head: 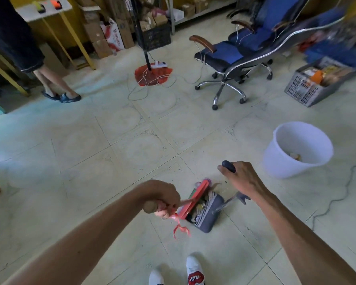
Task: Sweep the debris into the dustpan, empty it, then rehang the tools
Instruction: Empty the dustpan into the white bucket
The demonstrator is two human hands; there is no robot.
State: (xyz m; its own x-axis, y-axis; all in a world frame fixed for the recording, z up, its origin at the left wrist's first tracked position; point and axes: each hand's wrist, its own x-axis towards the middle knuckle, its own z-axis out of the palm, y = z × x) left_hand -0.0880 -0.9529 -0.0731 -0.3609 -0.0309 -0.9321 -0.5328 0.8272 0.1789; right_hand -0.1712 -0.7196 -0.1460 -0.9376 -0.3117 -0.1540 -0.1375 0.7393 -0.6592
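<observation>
My left hand (162, 199) is closed around the wooden end of the broom handle (150, 207), with a red string dangling below the fist. The red broom head (194, 199) rests against the mouth of the grey dustpan (209, 213) on the floor tiles. Several bits of debris (199, 208) lie inside the pan and beside the bristles. My right hand (239, 177) grips the dark top of the dustpan's long handle (228, 166). The white bucket (298, 150) stands to the right of the pan with some rubbish at its bottom.
A blue office chair (238, 58) stands behind, and a grey crate (317, 81) of items sits at far right. A black pole on a red base (152, 75) trails white cords. Another person's legs (53, 83) are at the left. My white shoes (193, 273) show below.
</observation>
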